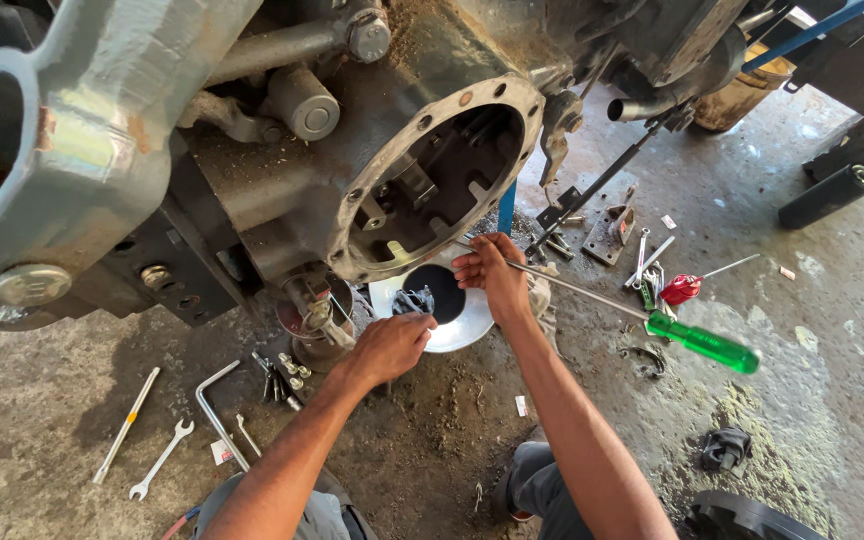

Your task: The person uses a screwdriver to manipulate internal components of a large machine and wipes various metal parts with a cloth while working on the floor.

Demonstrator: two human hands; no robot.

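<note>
While the left hand [389, 345] pinches a dark rag [414, 300], the right hand [492, 275] grips a long screwdriver [642, 318] — green-handled — at the housing rim [439, 178].

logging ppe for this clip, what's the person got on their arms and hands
Nothing covers them: the left hand and right hand are gloveless, and both forearms are bare up to the frame edge, with no sleeves, watch, bands or rings visible. The fingers look smudged with grime. Grey trousers show at the knees.

The screwdriver [702, 343] at three o'clock has a translucent green handle and a silver shaft; beside it lies a red-handled tool [682, 289]. At centre, a white basin [462, 325] holds black liquid. The housing [282, 170] is grimy grey-brown with rust spots, and the floor [812, 420] is stained grey concrete.
</note>
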